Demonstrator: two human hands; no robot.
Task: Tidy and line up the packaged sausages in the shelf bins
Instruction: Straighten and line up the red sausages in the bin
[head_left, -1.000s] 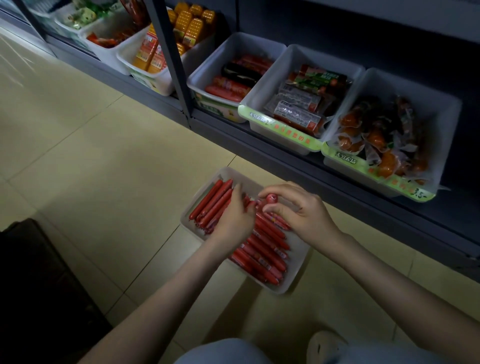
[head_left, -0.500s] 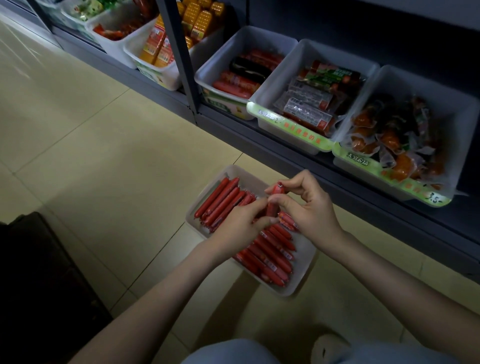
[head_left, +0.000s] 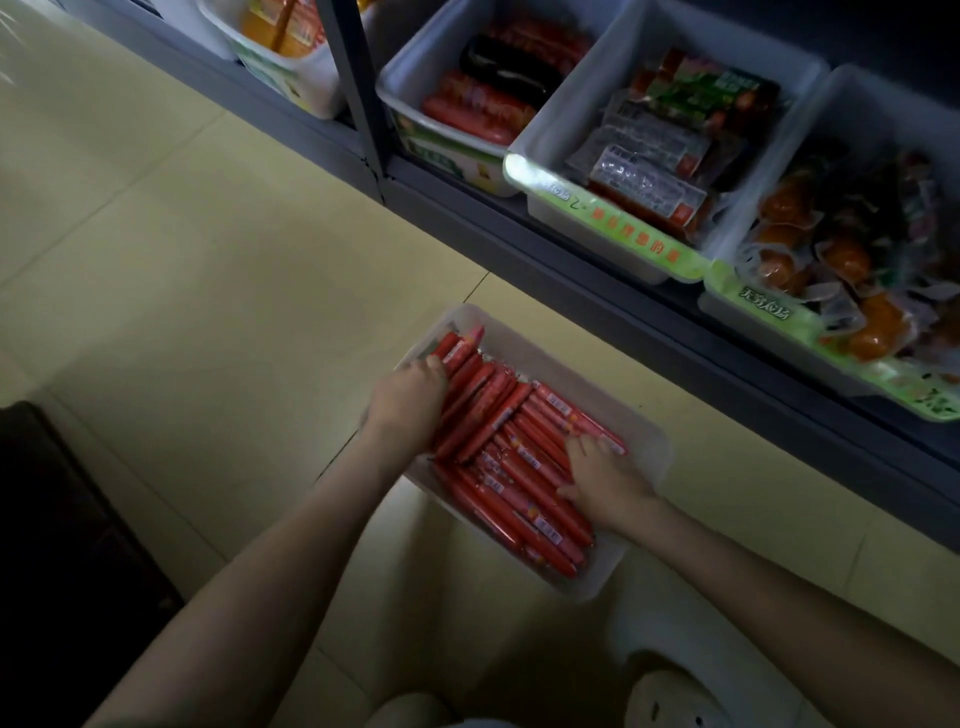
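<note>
A person crouches over a white plastic bin (head_left: 645, 446) of red packaged sausages (head_left: 511, 441) on the tiled floor (head_left: 218, 291), centre frame. The left hand (head_left: 410, 397) presses against the upper-left bundle; whether its fingers grasp any cannot be told. The right hand (head_left: 605, 480) lies flat, fingers relaxed, on the right-hand row.

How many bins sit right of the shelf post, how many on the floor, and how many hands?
Shelf bins right of the post: 3 (red-sausage bin, middle bin, orange-snack bin)
Floor bin: 1
Hands: 2 (left hand, right hand)
Total: 6
</note>
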